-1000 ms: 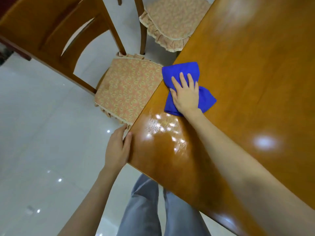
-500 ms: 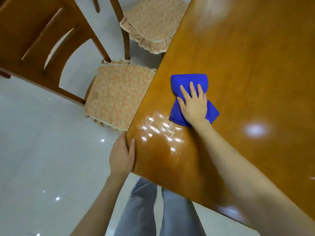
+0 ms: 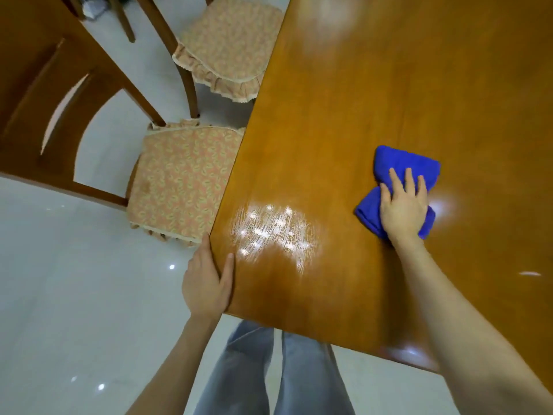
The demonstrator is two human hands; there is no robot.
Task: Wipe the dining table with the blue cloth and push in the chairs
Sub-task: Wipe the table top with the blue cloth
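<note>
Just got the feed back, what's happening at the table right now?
A person is wiping the dining table. The right hand presses flat on the bunched blue cloth, well in from the edge. The left hand grips the table's near corner. Two cushioned chairs, the near chair and the far chair, stand along the left side, seats mostly not under the table.

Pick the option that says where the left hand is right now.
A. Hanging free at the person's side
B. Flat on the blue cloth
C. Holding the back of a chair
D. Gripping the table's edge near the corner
D: the left hand clasps the table edge near its corner, thumb on top, while the right hand presses the blue cloth.
</note>
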